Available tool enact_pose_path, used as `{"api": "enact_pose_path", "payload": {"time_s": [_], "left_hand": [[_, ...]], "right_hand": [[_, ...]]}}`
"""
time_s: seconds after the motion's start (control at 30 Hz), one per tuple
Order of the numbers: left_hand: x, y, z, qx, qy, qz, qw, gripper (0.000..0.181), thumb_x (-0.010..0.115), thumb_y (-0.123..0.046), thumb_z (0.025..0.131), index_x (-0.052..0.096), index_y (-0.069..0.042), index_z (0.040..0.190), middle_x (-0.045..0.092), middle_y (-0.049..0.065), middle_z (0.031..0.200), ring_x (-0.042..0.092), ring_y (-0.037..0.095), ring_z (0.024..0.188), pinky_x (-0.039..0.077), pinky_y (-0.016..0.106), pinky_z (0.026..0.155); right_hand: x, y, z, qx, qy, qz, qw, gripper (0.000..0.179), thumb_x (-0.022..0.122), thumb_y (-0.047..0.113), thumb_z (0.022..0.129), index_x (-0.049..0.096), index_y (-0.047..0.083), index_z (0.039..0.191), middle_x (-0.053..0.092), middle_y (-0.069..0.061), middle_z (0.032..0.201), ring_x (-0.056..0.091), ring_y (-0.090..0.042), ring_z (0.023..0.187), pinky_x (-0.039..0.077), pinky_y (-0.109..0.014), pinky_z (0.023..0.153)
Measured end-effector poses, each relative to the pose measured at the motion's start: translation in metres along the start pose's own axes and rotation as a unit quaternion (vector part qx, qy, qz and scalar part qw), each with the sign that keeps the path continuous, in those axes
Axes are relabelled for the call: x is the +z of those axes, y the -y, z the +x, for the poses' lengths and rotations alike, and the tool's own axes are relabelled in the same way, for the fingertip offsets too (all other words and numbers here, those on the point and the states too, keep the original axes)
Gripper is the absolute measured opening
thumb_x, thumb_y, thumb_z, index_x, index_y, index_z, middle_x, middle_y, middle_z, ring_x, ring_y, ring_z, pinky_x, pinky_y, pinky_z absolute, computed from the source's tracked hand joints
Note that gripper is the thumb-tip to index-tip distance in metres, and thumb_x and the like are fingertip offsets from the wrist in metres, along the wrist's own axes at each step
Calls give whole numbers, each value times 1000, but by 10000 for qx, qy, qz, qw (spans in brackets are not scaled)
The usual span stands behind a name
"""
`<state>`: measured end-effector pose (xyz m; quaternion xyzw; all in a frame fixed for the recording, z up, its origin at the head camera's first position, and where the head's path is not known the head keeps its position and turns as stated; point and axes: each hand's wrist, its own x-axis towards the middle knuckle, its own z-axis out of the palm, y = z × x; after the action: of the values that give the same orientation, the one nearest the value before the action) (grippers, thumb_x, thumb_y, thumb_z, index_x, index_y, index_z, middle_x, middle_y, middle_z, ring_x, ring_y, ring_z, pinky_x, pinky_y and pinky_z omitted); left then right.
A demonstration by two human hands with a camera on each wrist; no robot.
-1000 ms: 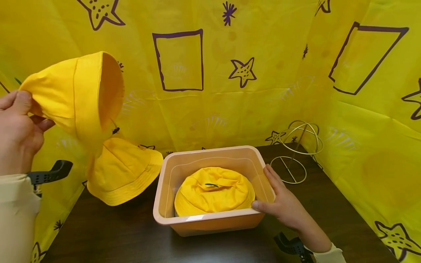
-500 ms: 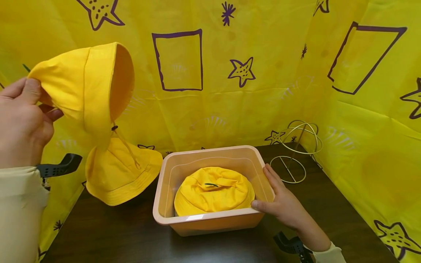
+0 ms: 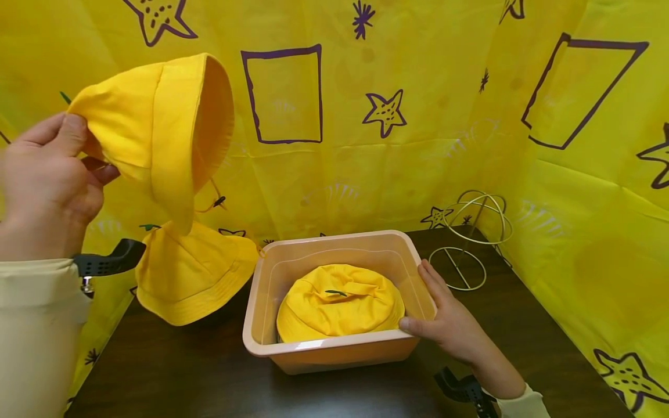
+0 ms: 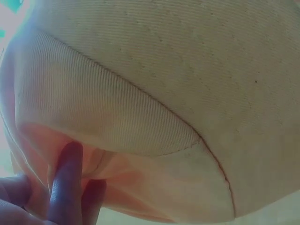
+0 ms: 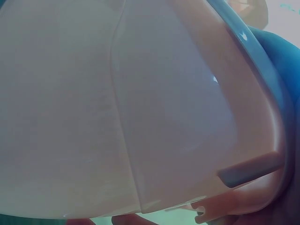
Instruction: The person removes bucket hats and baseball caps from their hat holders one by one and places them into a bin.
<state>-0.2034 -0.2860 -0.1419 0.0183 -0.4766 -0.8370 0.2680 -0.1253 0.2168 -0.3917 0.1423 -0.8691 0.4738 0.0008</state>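
My left hand [image 3: 54, 168] pinches the crown of a yellow bucket hat [image 3: 172, 110] at upper left in the head view; its opening faces right, and a cord with a dark toggle hangs below. The left wrist view shows fingers [image 4: 68, 183] against the hat's cloth. In the middle stands a pale orange plastic tub [image 3: 261, 342]. Inside lies a second yellow bucket hat [image 3: 340, 313], crown up, with a green leaf tab. My right hand [image 3: 455, 325] grips the tub's right front corner, thumb on the front rim, fingers along the right side.
Another yellow bucket hat [image 3: 193, 276] sits brim down left of the tub, below the held one. A gold wire stand [image 3: 465, 249] is at the back right of the dark table [image 3: 204, 371]. Yellow patterned cloth [image 3: 444, 75] walls the back and sides.
My left hand has moved right and slightly up with the hat, and the cord has swung. The right hand and tub have stayed in place.
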Motion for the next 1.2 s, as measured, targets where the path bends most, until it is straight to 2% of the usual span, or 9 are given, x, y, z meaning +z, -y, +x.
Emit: {"api": "enact_pose_path", "payload": {"time_s": [0.13,0.27,0.43,0.57,0.7,0.83,0.93,1.07,1.2], "left_hand": [[12,0,-10,-135,37,0,9999,31,76,-12,87,71,3,113,53,9,78,46,25,50,47,36,40],[23,4,-22,-230,229,104,9994,33,77,-15,85,71,2,113,52,8,78,46,25,50,45,33,42],[36,11,-38,-302,500,221,9980,38,80,-14,82,72,2,115,52,9,85,48,24,57,45,32,46],[43,17,-51,-385,820,318,9954,37,80,-13,82,72,2,115,54,10,81,50,24,59,48,32,49],[49,27,-66,-465,1076,667,9909,38,80,-17,82,72,-1,116,55,9,82,52,22,63,51,32,53],[54,40,-81,-481,1240,1364,9817,39,77,-25,85,73,-7,120,54,9,94,55,21,72,54,31,58],[57,52,-89,-479,1380,1776,9732,36,73,-29,88,74,-10,120,54,8,94,55,20,74,56,31,60],[60,65,-97,-634,1596,2022,9642,34,70,-29,92,71,-7,118,51,5,86,51,18,71,53,29,56],[59,74,-103,-945,1860,2371,9488,46,67,-29,95,63,-2,131,51,8,95,50,19,76,53,27,57]], "right_hand": [[0,2,0,10,-8,-75,10000,108,84,34,79,16,11,161,5,-7,166,13,-46,145,23,-69,105],[1,2,0,13,-21,-66,10000,108,83,34,79,16,11,161,5,-6,166,14,-45,145,23,-69,105],[1,0,0,-24,-40,-73,10000,107,83,35,80,17,10,160,6,-6,166,14,-44,145,23,-68,106],[1,-1,0,-15,-35,-13,10000,107,83,34,80,17,10,160,5,-5,166,13,-44,145,22,-67,106],[2,-1,1,-15,-21,56,10000,107,83,34,80,17,9,160,5,-5,166,11,-42,145,21,-66,106],[1,0,1,-27,-23,68,10000,107,83,33,79,17,9,160,5,-5,166,12,-42,145,22,-66,106],[1,1,0,-30,-23,75,10000,107,83,32,79,17,9,160,6,-5,166,12,-42,145,23,-65,106],[0,1,0,-42,-16,78,10000,107,83,33,79,17,10,160,6,-5,166,12,-42,145,23,-65,106],[0,1,0,-61,-26,74,10000,107,84,32,79,18,10,160,6,-5,166,13,-42,145,24,-65,106]]}}
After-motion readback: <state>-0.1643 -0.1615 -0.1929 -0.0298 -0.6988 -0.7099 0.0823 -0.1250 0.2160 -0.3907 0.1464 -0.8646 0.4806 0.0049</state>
